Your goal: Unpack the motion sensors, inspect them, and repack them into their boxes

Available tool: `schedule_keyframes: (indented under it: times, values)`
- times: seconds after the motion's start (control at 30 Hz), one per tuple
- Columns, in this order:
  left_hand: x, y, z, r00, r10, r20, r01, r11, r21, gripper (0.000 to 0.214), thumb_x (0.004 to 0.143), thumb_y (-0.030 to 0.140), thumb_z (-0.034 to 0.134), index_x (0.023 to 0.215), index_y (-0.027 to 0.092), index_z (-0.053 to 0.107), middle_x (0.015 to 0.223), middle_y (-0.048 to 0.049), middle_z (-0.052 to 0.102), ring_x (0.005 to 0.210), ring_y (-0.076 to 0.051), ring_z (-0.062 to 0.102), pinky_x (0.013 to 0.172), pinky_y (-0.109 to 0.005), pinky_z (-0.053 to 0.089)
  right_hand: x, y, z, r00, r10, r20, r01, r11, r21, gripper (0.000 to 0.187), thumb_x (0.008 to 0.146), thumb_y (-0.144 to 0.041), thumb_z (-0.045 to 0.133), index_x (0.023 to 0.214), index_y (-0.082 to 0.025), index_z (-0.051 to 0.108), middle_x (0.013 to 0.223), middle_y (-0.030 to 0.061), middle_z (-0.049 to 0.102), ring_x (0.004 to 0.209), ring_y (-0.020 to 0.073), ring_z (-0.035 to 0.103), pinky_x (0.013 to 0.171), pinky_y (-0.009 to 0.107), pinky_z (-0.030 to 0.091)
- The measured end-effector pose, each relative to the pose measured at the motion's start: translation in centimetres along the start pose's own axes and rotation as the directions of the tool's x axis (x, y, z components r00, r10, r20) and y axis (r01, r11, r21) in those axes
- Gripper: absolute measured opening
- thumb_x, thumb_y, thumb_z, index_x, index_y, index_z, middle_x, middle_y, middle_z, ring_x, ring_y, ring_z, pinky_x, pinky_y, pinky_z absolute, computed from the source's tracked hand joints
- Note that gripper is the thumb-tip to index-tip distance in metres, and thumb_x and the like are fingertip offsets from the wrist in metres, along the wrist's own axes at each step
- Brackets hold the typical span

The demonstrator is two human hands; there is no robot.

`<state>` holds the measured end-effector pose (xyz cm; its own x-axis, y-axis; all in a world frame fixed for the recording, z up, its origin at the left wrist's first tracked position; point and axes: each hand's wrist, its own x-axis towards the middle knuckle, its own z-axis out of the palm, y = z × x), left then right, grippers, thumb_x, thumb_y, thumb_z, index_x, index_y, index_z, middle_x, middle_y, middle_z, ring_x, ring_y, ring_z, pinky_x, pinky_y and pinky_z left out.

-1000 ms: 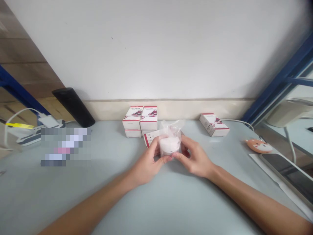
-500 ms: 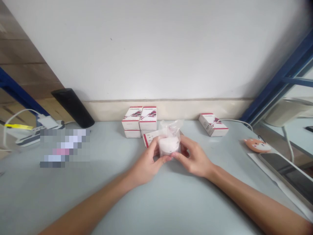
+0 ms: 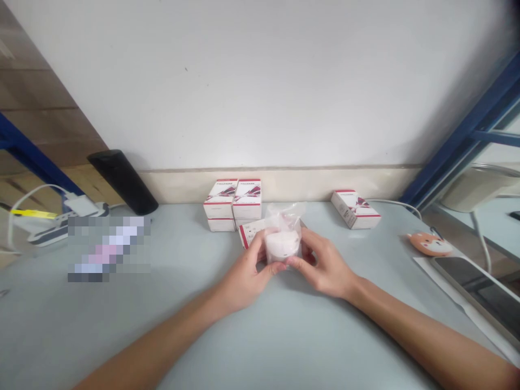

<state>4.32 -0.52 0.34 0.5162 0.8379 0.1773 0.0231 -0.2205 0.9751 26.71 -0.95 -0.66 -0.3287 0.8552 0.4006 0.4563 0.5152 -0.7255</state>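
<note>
Between my two hands is a round white plastic device [image 3: 281, 245] inside a clear plastic bag [image 3: 286, 212], its loose top standing up. My left hand [image 3: 249, 271] grips the left side, thumb at the lower front. The other side is held by my right hand [image 3: 320, 264], whose thumb nearly meets the left one. Fingers behind the device are partly hidden. Just behind it lies a red-and-white box [image 3: 248, 233], mostly covered by the bag and my hands. Several similar small boxes [image 3: 232, 205] are stacked farther back, by the wall.
Another red-and-white box [image 3: 356, 209] lies at the back right. A black cylinder [image 3: 124, 181] and a power strip [image 3: 49, 230] are on the left. Toward the right edge are an orange animal-faced case [image 3: 430, 244] and a phone [image 3: 475, 284].
The whole view has shifted slightly, so things appear a little lower. Both hands keep their hold on the bagged device, which looks tilted very slightly differently.
</note>
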Motion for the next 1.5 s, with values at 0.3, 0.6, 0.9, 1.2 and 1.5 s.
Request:
schedule_keyframes:
  times: [0.3, 0.6, 0.9, 1.2, 1.5]
  values:
    - [0.0, -0.03, -0.06, 1.0, -0.017, 0.001, 0.017, 1.0, -0.008, 0.051, 0.099, 0.04, 0.069, 0.143, 0.03, 0.047, 0.137, -0.0077, 0.064, 0.135, -0.029, 0.058, 0.113, -0.043, 0.047, 0.08, -0.05, 0.2, 0.999, -0.041, -0.011, 0.04, 0.999, -0.017, 0.031, 0.099, -0.051, 0.062, 0.107, -0.022, 0.061, 0.085, 0.0024, 0.057, 0.065, 0.0152, 0.047, 0.058, 0.031, 0.039]
    - [0.01, 0.29, 0.06, 1.0, -0.007, 0.003, 0.007, 1.0, -0.006, 0.049, 0.099, 0.039, 0.068, 0.142, 0.029, 0.047, 0.133, -0.0077, 0.067, 0.133, -0.028, 0.059, 0.113, -0.043, 0.047, 0.06, 0.01, 0.33, 1.0, -0.023, -0.015, 0.023, 1.0, -0.022, 0.031, 0.099, -0.051, 0.063, 0.108, -0.021, 0.061, 0.087, 0.0027, 0.058, 0.066, 0.0157, 0.048, 0.059, 0.031, 0.04]
    - [0.03, 0.38, -0.05, 1.0, 0.006, 0.015, -0.006, 1.0, -0.001, 0.053, 0.098, 0.041, 0.07, 0.144, 0.03, 0.047, 0.136, -0.0083, 0.065, 0.127, -0.027, 0.062, 0.11, -0.041, 0.049, 0.0, -0.16, 0.09, 1.0, 0.014, 0.008, -0.014, 1.0, 0.012, 0.034, 0.099, -0.054, 0.063, 0.108, -0.021, 0.062, 0.088, 0.0037, 0.061, 0.067, 0.0166, 0.05, 0.059, 0.033, 0.041]
    - [-0.15, 0.57, -0.1, 0.999, 0.017, 0.027, -0.017, 1.0, 0.006, 0.053, 0.099, 0.041, 0.068, 0.145, 0.028, 0.045, 0.135, -0.009, 0.066, 0.124, -0.025, 0.064, 0.112, -0.042, 0.048, 0.01, 0.0, 0.19, 1.0, 0.018, 0.006, -0.018, 1.0, 0.009, 0.036, 0.098, -0.056, 0.063, 0.105, -0.021, 0.062, 0.087, 0.0038, 0.062, 0.067, 0.0168, 0.05, 0.059, 0.032, 0.041]
    - [-0.21, 0.55, 0.05, 1.0, 0.011, 0.005, -0.011, 1.0, -0.005, 0.052, 0.099, 0.041, 0.069, 0.144, 0.029, 0.046, 0.143, -0.009, 0.063, 0.134, -0.028, 0.06, 0.112, -0.04, 0.049, 0.24, -0.2, 0.14, 1.0, -0.02, -0.004, 0.02, 1.0, -0.01, 0.034, 0.099, -0.055, 0.062, 0.1, -0.021, 0.06, 0.083, 0.0006, 0.058, 0.065, 0.0146, 0.048, 0.06, 0.03, 0.04]
